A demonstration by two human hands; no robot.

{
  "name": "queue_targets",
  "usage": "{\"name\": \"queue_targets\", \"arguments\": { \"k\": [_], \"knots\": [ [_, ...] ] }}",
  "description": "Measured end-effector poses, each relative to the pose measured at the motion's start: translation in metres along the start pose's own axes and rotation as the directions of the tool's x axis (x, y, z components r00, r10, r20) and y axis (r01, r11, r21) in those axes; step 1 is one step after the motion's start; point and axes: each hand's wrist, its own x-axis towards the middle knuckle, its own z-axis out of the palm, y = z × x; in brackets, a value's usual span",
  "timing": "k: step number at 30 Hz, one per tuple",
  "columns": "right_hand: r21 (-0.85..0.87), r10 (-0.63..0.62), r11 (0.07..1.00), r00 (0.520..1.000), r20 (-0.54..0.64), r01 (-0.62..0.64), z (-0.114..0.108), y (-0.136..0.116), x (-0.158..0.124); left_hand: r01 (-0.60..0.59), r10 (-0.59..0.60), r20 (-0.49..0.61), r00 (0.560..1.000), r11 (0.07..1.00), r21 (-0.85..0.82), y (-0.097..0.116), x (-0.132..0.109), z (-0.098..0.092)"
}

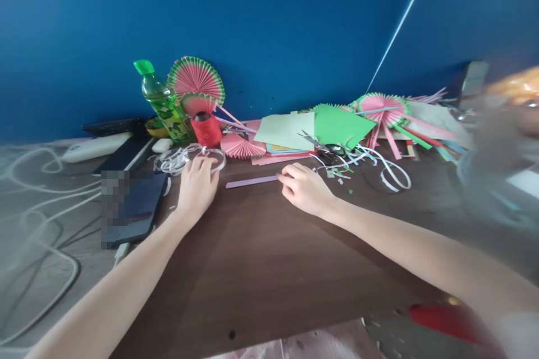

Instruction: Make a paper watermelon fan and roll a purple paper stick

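My left hand (pixel 197 184) lies on the dark wooden table (pixel 261 269), fingers curled over a clear tape ring (pixel 214 158). My right hand (pixel 304 187) pinches the right end of a folded purple paper strip (pixel 251 182) that lies flat between the two hands. Beyond the strip are pink pleated paper fans (pixel 242 146), green and pale paper sheets (pixel 314 128), and scissors (pixel 322 146).
A green bottle (pixel 164 102) and a red cylinder (pixel 206 129) stand at the back left by the blue wall. A dark tablet (pixel 138 205) lies left of my left hand. White curled strips (pixel 387 171) and more fans (pixel 382 109) sit to the right. Cables lie at far left.
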Motion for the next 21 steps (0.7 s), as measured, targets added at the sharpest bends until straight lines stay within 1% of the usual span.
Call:
{"name": "queue_targets", "arguments": {
  "k": [1, 3, 4, 6, 8, 10, 12, 14, 17, 19, 21],
  "knots": [
    [0.02, -0.015, 1.0, 1.0, -0.009, 0.015, 0.0, 0.0, 0.0, 0.023, -0.024, 0.026, 0.999, 0.999, 0.049, -0.003, 0.001, 0.001],
    [0.06, -0.029, 0.998, 0.999, -0.02, 0.03, 0.001, 0.0, 0.0, 0.037, -0.043, 0.069, 0.997, 0.995, 0.09, -0.006, 0.003, 0.003],
    [0.075, -0.025, 0.997, 0.999, -0.024, 0.027, 0.001, 0.001, 0.0, 0.033, -0.039, 0.071, 0.997, 0.996, 0.089, -0.006, 0.003, 0.003],
    [0.096, -0.007, 0.995, 0.999, -0.033, 0.01, 0.001, 0.001, 0.0, 0.044, -0.045, 0.017, 0.999, 0.997, 0.06, -0.004, 0.004, 0.003],
    [0.106, 0.004, 0.994, 0.999, -0.04, 0.001, 0.0, 0.001, 0.001, 0.089, -0.089, -0.082, 0.993, 0.996, -0.006, -0.002, 0.004, 0.002],
    [0.108, 0.003, 0.994, 0.999, -0.044, 0.002, 0.0, 0.002, 0.001, 0.128, -0.145, -0.161, 0.976, 0.985, -0.112, 0.0, 0.004, 0.001],
    [0.101, -0.001, 0.995, 0.999, -0.046, 0.005, 0.0, 0.002, 0.002, 0.141, -0.189, -0.196, 0.962, 0.961, -0.236, 0.002, 0.004, 0.0],
    [0.1, -0.003, 0.995, 0.999, -0.049, 0.008, 0.0, 0.002, 0.004, 0.13, -0.212, -0.209, 0.955, 0.928, -0.348, 0.006, 0.002, -0.003],
    [0.118, 0.009, 0.993, 0.997, -0.083, 0.0, -0.003, 0.001, 0.006, 0.052, -0.156, -0.195, 0.968, 0.891, -0.451, 0.019, -0.004, -0.01],
    [0.167, 0.026, 0.986, 0.991, -0.134, -0.004, -0.007, -0.002, 0.007, -0.007, -0.073, -0.149, 0.986, 0.878, -0.478, 0.031, -0.009, -0.014],
    [0.263, 0.049, 0.965, 0.979, -0.198, 0.005, -0.012, -0.007, 0.008, -0.074, 0.025, -0.102, 0.995, 0.85, -0.522, 0.043, -0.015, -0.015]
  ]
}}
